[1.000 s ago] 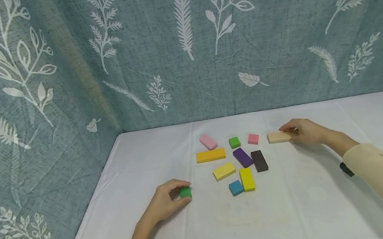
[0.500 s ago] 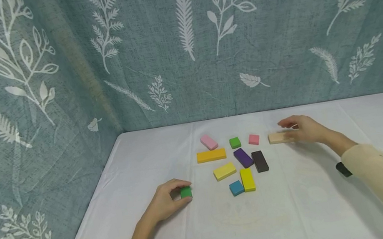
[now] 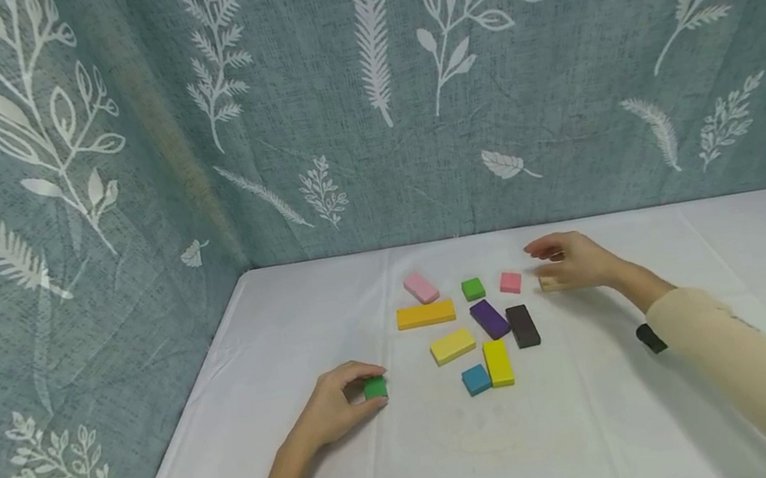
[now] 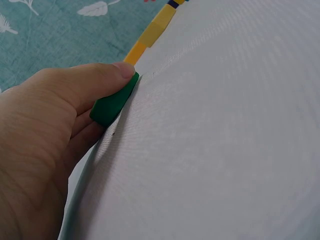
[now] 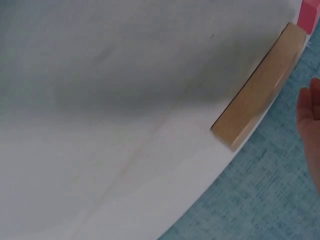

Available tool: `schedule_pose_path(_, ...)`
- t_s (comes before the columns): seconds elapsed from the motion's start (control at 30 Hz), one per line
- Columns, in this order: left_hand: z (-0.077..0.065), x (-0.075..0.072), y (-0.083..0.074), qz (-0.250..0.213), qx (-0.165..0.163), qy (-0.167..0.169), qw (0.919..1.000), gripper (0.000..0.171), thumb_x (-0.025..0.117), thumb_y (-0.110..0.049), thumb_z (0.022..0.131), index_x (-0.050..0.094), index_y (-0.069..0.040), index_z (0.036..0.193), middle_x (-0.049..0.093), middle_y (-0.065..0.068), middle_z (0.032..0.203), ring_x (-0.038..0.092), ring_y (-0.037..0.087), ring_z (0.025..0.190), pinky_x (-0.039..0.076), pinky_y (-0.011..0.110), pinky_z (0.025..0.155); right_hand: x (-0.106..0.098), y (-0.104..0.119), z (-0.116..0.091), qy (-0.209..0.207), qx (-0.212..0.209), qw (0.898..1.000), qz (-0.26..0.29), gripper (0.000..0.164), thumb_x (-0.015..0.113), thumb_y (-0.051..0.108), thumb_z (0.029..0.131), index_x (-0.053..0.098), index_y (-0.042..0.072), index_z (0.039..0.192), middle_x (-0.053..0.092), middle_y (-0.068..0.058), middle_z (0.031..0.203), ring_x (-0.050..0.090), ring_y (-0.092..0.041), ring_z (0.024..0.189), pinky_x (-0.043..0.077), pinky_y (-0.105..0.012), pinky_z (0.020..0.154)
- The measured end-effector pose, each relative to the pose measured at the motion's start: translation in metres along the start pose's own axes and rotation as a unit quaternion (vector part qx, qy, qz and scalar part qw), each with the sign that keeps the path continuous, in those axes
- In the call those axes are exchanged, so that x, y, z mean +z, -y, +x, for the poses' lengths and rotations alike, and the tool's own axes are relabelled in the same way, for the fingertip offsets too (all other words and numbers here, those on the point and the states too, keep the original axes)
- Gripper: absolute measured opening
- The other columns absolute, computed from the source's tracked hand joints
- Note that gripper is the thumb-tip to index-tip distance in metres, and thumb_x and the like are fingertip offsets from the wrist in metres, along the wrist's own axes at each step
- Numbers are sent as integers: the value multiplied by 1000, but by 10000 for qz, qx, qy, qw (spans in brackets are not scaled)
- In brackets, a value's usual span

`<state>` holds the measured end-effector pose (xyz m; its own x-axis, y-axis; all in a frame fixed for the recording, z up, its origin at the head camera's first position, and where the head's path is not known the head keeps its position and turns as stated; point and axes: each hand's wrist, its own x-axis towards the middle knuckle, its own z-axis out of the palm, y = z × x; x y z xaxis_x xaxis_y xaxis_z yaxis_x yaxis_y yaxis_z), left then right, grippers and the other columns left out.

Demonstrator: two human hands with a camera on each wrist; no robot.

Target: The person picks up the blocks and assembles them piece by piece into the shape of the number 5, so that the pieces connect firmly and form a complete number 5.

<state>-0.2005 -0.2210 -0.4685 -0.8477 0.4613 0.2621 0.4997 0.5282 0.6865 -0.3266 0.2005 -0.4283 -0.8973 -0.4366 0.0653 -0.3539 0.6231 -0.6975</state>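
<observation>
My left hand (image 3: pixel 329 409) pinches a small green block (image 3: pixel 375 388) between thumb and fingers on the left of the table. The left wrist view shows the thumb along one side of the green block (image 4: pixel 115 101). My right hand (image 3: pixel 575 261) is over a plain wooden block (image 3: pixel 547 284), which it mostly covers in the head view. Its fingers point left, holding nothing, toward a small coral-pink block (image 3: pixel 510 283). In the right wrist view, the wooden block (image 5: pixel 261 87) lies flat on the cloth, apart from the fingers (image 5: pixel 305 107).
Mid-table lie a light pink block (image 3: pixel 421 287), an orange block (image 3: pixel 425 315), another green block (image 3: pixel 472 289), a purple block (image 3: pixel 490 319) and a dark brown block (image 3: pixel 523 325). Closer are two yellow blocks (image 3: pixel 453 346) and a blue block (image 3: pixel 477 380). A leaf-patterned curtain (image 3: pixel 331 112) hangs behind.
My right hand has let go of the wooden block, lifted, and moved left over it toward the coral-pink block. The left hand stays in place with the green block.
</observation>
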Motion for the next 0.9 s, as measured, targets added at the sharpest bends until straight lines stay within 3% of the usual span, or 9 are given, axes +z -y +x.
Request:
schedule_pose_path(0.57, 0, -1, -1, -60, 4, -6, 10000, 37, 80, -5, 76, 67, -4, 111, 67, 5, 106, 62, 17, 96, 51, 30, 84, 27, 19, 22, 226, 85, 9997, 60, 35, 63, 4, 91, 56, -10, 122, 59, -24, 117, 54, -37, 107, 43, -48, 96)
schedule_pose_path(0.9, 0, -1, 2, -30, 113, -21, 9999, 37, 80, -5, 76, 67, -4, 111, 67, 4, 106, 62, 16, 95, 51, 30, 84, 38, 24, 25, 298, -152, 9994, -94, 32, 63, -3, 88, 57, -12, 119, 61, -25, 113, 57, -35, 101, 47, -46, 92)
